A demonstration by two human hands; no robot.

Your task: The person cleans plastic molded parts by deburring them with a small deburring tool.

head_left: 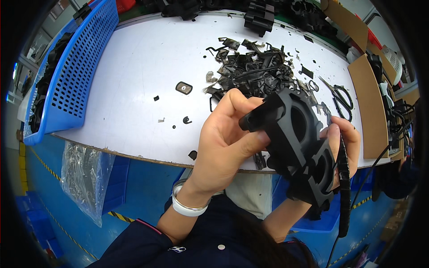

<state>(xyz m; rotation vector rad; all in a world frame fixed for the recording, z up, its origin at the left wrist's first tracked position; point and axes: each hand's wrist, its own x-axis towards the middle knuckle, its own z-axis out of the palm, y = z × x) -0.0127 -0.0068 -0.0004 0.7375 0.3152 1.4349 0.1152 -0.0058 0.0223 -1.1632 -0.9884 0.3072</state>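
Above the near edge of a white worktop, a person's left hand grips a black moulded part, thumb pressed across its near face and fingers clamped on its upper left end, while the right hand curls behind the other side. Whether the right fingers close on the part cannot be told, since it hides much of them; a long dark bar hangs beside that palm. Tilted, its round openings turned toward the wearer's view, the part appears flanked by both hands because its bulk would be awkward for one. Beyond it lies a heap of black scraps, seemingly kept out of the hands' way. Scissors rest at right, handles toward the person, perhaps for easy reach, and a blue basket at left holds dark pieces
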